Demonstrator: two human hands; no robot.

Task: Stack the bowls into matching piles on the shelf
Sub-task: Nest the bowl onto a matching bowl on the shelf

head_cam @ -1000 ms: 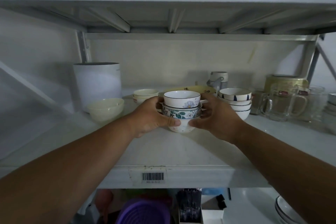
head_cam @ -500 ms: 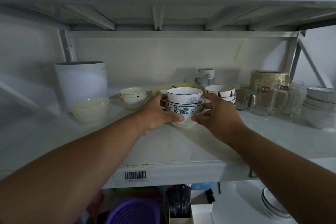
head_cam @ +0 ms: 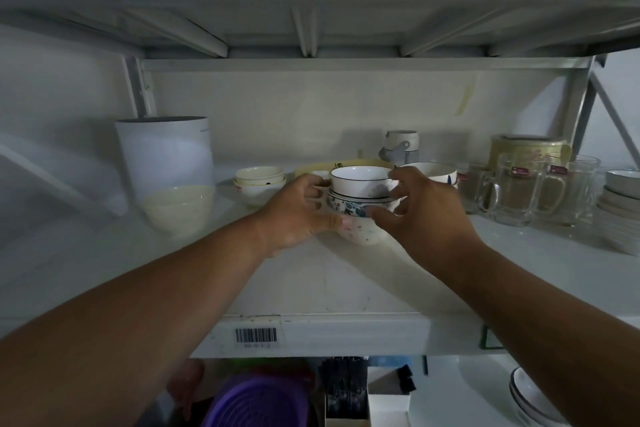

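Observation:
A pile of three unlike bowls stands mid-shelf: a white dark-rimmed bowl (head_cam: 360, 180) on top, a green-and-blue floral bowl (head_cam: 346, 207) under it, and a speckled white bowl (head_cam: 362, 235) at the bottom. My left hand (head_cam: 298, 215) grips the pile's left side, with the thumb across the bottom bowl. On the right side, my right hand (head_cam: 426, 215) has curled fingers at the top bowl's rim and its thumb on the floral bowl. A pile of blue-patterned bowls (head_cam: 434, 170) stands behind my right hand, partly hidden.
On the shelf (head_cam: 311, 291) to the left stand a cream bowl (head_cam: 180, 210), a white canister (head_cam: 166, 152) and small cream bowls (head_cam: 259, 180). Glass mugs (head_cam: 516, 191) and grey bowls (head_cam: 620, 191) fill the right. A yellow plate (head_cam: 349, 163) lies behind. A purple basket (head_cam: 256, 402) sits below.
My right hand's fingers have risen from the pile's side to the top bowl's rim. The top bowl looks turned. My left hand keeps its grip and the pile stays put.

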